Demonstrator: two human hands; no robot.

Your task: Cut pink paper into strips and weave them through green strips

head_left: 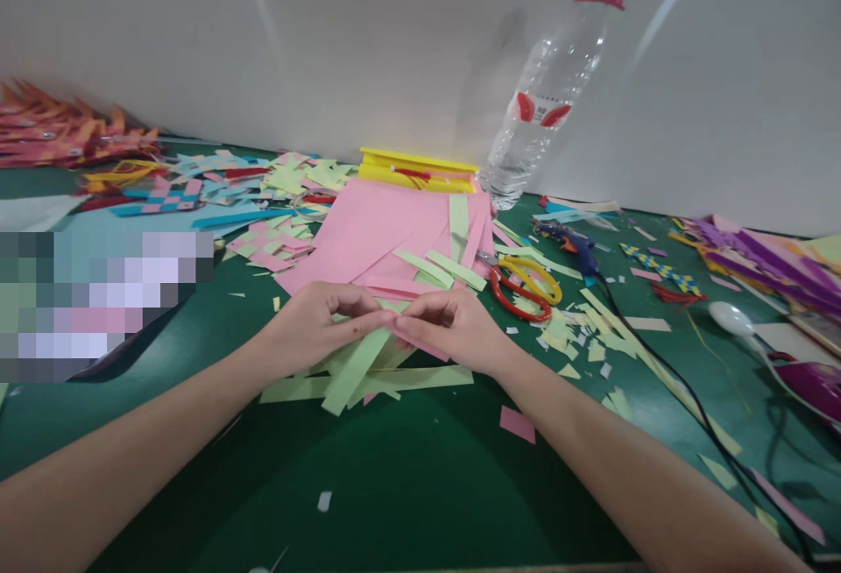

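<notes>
My left hand (325, 323) and my right hand (456, 328) meet at the fingertips, both closed in a pinch on paper strips. A light green paper strip (355, 373) slants down toward me from beneath my left fingers. Pink paper shows just under the right fingers, but the pinched spot itself is mostly covered. More green strips (434, 378) lie flat on the table under the hands. Beyond them is a stack of pink paper sheets (374, 222), with a folded pink strip (400, 286) and loose green strips on its near edge.
Scissors (519, 300) with red and yellow handles lie right of the stack, near a blue glue gun (571, 244) with a trailing black cord. A plastic bottle (545, 100) stands behind. Paper scraps (315, 172), a white spoon (731, 319) and a blurred-out object (98, 306) surround the green table (407, 494).
</notes>
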